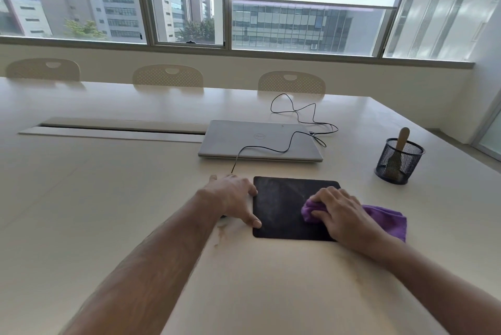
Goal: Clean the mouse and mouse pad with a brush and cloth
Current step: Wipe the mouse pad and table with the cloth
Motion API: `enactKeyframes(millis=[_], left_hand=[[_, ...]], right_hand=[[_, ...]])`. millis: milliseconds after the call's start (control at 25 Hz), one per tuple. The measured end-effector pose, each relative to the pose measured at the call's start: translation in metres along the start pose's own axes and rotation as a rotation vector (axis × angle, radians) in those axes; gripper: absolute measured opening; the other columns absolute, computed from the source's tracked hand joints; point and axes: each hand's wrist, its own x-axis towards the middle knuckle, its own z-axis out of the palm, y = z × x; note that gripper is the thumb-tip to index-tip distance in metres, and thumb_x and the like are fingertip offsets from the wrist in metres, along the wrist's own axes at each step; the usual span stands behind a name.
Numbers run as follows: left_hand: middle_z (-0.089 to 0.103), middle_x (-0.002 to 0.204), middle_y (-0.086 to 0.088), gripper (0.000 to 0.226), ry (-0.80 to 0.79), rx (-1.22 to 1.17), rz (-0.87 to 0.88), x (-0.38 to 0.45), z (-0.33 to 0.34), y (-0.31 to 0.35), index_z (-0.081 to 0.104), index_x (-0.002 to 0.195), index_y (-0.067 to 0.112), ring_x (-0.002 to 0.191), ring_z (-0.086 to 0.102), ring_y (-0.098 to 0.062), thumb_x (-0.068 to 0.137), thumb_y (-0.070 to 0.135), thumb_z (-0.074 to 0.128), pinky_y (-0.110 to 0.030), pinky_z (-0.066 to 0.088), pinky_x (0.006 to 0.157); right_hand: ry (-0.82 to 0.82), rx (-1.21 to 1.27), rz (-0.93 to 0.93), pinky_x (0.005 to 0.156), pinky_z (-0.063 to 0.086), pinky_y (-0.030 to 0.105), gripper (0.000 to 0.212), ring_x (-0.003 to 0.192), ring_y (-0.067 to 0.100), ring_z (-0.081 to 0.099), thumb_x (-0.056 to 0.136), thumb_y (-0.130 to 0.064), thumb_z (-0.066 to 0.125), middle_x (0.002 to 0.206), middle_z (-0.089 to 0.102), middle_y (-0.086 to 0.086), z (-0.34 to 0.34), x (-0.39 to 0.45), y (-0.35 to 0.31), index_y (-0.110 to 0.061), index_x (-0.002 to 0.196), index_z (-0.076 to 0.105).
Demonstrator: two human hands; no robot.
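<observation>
A black mouse pad [279, 207] lies on the pale table in front of me, with faint dusty streaks on it. My right hand [344, 212] presses a bunched purple cloth [390, 219] onto the pad's right part; the cloth trails off the pad's right edge. My left hand [231, 196] lies cupped over the mouse just left of the pad, its thumb and a fingertip touching the pad's left edge. The mouse is almost fully hidden; only a dark sliver [223, 216] shows under the wrist. Its black cable [271, 148] runs away from the fingers. The brush's wooden handle [402, 137] sticks up from a cup.
A closed silver laptop [260, 142] lies beyond the pad, with the cable looping over and behind it. A black mesh cup [398, 162] stands at the right. A cable slot [119, 128] runs along the table's middle. Three chair backs line the far edge.
</observation>
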Motion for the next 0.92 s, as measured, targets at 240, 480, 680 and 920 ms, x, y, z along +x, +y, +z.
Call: enactKeyframes(millis=[240, 480, 680, 920], left_hand=[[0.053, 0.14, 0.005, 0.097, 0.069, -0.089, 0.018, 0.001, 0.006, -0.008, 0.046, 0.143, 0.04, 0.138, 0.034, -0.018, 0.057, 0.072, 0.079, -0.047, 0.028, 0.111], [0.046, 0.15, 0.009, 0.098, 0.382, -0.492, 0.045, -0.013, 0.031, -0.037, 0.046, 0.145, 0.032, 0.138, 0.04, -0.017, 0.062, 0.083, 0.062, -0.046, 0.035, 0.113], [0.06, 0.135, 0.012, 0.07, 0.473, -0.642, -0.012, -0.021, 0.049, -0.055, 0.059, 0.132, 0.032, 0.122, 0.056, -0.011, 0.074, 0.071, 0.055, -0.039, 0.044, 0.107], [0.054, 0.144, 0.005, 0.048, 0.531, -0.696, -0.045, -0.017, 0.051, -0.058, 0.06, 0.134, 0.022, 0.13, 0.05, -0.014, 0.092, 0.045, 0.058, -0.03, 0.035, 0.111]], right_hand=[[0.032, -0.014, 0.229, 0.094, 0.042, 0.044, 0.022, 0.107, 0.026, 0.056, 0.09, -0.035, 0.067, 0.109, 0.06, -0.006, -0.026, -0.017, 0.055, -0.029, 0.11, 0.062], [0.012, -0.013, 0.211, 0.097, 0.043, 0.045, 0.032, 0.111, 0.026, 0.058, 0.088, -0.035, 0.071, 0.114, 0.063, -0.01, -0.038, -0.025, 0.056, -0.047, 0.115, 0.061], [0.134, 0.238, -0.149, 0.095, 0.048, 0.031, 0.034, 0.101, 0.014, 0.063, 0.086, -0.011, 0.073, 0.107, 0.067, -0.008, -0.04, 0.007, -0.016, -0.025, 0.116, 0.068], [-0.142, 0.177, -0.457, 0.102, 0.039, 0.023, 0.03, 0.108, 0.014, 0.055, 0.096, -0.024, 0.059, 0.116, 0.065, -0.003, 0.007, 0.044, -0.11, -0.02, 0.125, 0.063]])
